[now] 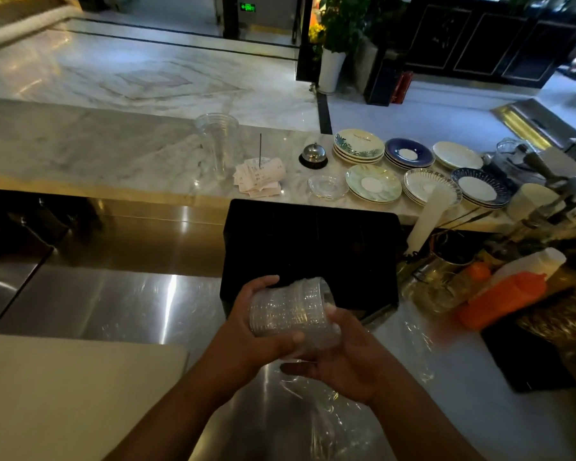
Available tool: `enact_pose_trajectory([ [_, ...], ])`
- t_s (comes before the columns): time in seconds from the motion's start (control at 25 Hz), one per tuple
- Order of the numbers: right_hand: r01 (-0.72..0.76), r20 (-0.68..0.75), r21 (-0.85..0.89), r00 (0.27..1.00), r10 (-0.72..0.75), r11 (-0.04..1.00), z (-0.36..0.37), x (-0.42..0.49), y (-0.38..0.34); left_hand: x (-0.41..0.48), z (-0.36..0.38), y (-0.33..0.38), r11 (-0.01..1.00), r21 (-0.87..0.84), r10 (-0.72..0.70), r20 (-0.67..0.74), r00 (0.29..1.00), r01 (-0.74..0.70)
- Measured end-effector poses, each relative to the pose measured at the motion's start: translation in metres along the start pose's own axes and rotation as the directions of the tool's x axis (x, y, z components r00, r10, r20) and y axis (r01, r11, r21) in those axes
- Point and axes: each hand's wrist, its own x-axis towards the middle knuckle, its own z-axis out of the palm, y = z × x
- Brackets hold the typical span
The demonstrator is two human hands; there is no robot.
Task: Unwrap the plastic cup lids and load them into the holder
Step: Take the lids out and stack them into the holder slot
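A stack of clear plastic cup lids [288,307] lies on its side in front of me, just above the steel counter. My left hand [246,324] wraps around the stack from the left, thumb across its near end. My right hand [343,354] grips the near right end, where loose clear plastic wrap [316,410] trails down over the counter. Directly behind the lids stands a black box-shaped holder [310,247]; its inside is too dark to make out.
A stack of clear cups [218,144], a receipt spike with slips [260,174], a service bell [313,156] and several saucers [373,183] sit on the marble ledge. An orange bottle [502,299], jars and a white sleeve [428,217] crowd the right. A pale board [70,394] lies at left.
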Motion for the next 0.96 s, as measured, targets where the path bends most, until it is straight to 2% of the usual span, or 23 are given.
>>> enact_pose_trajectory([
  [0.2, 0.12, -0.177, -0.256, 0.97, -0.169, 0.959, -0.01, 0.002, -0.015, 0.007, 0.002, -0.004, 0.997, 0.066, -0.026, -0.033, 0.999, 0.028],
  [0.28, 0.134, -0.239, -0.314, 0.947, -0.215, 0.94, -0.006, 0.003, -0.015, 0.008, 0.007, -0.008, 0.994, 0.104, -0.015, -0.069, 0.997, 0.023],
  [0.36, 0.139, -0.287, -0.298, 0.931, -0.227, 0.944, 0.001, 0.004, -0.012, 0.007, 0.012, -0.013, 0.989, 0.149, 0.0, -0.094, 0.996, 0.014],
  [0.6, 0.097, -0.07, -0.261, 0.99, -0.119, 0.96, -0.001, 0.001, -0.015, 0.001, 0.008, -0.02, 0.994, 0.077, -0.082, -0.025, 0.996, 0.084],
  [0.72, 0.067, -0.015, -0.211, 0.997, -0.072, 0.975, -0.008, -0.002, -0.018, 0.0, 0.009, -0.016, 0.995, 0.077, -0.053, -0.064, 0.997, 0.058],
  [0.84, 0.053, -0.053, -0.256, 0.996, -0.068, 0.965, -0.004, 0.001, -0.018, 0.001, 0.014, -0.016, 0.996, 0.081, -0.026, -0.13, 0.991, 0.036],
  [0.96, 0.048, -0.119, -0.327, 0.989, -0.092, 0.944, 0.002, 0.006, -0.017, 0.002, 0.015, -0.016, 0.999, 0.025, -0.046, -0.091, 0.995, 0.048],
])
